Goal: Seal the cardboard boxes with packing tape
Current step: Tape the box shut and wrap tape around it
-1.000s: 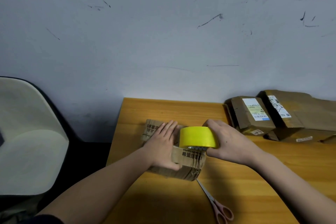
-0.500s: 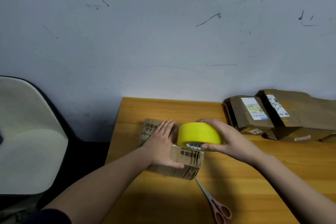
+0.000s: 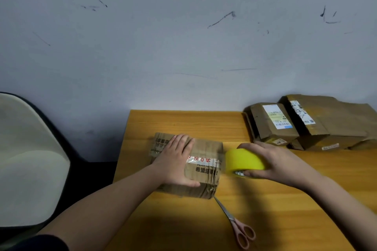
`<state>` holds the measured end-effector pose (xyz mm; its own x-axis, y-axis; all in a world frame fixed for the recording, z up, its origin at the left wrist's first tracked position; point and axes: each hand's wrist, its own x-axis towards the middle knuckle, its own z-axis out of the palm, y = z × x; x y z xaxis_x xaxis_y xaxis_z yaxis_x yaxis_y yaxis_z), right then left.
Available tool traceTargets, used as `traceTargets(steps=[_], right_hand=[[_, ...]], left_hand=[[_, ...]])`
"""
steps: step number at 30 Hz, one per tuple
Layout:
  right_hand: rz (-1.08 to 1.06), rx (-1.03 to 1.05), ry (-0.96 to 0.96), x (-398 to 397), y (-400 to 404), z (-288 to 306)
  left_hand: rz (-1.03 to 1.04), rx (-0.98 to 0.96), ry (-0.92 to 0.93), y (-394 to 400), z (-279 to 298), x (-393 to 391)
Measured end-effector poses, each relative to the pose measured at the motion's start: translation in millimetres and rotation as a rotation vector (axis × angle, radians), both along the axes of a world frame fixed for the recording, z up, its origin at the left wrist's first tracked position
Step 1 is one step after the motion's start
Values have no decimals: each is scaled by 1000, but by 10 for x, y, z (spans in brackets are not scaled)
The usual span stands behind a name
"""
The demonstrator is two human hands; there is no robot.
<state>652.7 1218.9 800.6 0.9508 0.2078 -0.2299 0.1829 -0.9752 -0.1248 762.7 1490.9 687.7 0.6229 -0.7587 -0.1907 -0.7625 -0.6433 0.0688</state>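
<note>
Now that the roll has come off the top of the box, I read this as a tape pull in progress. My right hand (image 3: 273,161) grips the yellow tape roll (image 3: 244,160), fingers over the top and thumb under, and it has swung out past the box's right edge; half a second ago it sat on the lid next to my left hand. The roll is motion-blurred, so I can't see whether a strip runs back to the box, though a glossy printed band (image 3: 204,162) lies across the lid. My left hand (image 3: 175,159) lies flat on the cardboard box (image 3: 206,171), fingers straight, thumb hooked over the near edge, pinning it in the same spot as before.

Just below the right hand, near the box's front corner, the scissors (image 3: 234,220) lie untouched on the wooden table (image 3: 183,120). Beyond the right hand, a stack of labelled parcels (image 3: 306,124) sits against the wall; left of the left hand, off the table, there's a chair (image 3: 26,159).

Judgement: first strip being drawn, cut not made. Risk: the strip wanders or lifts if the box slips.
</note>
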Motion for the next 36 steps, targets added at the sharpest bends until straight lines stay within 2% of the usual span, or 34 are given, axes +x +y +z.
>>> traceTargets(steps=[6, 14, 21, 33, 36], right_hand=[[-34, 24, 8, -18, -7, -118], [-33, 27, 51, 8, -53, -262], [-36, 42, 65, 10, -98, -322], [72, -24, -100, 67, -35, 88], [96, -101, -74, 191, -19, 183]], left_hand=[[-62, 84, 27, -123, 122, 51], [-104, -94, -53, -123, -56, -90], [-98, -96, -45, -111, -40, -99], [-93, -130, -78, -110, -79, -104], [-79, -149, -69, -112, -67, -100]])
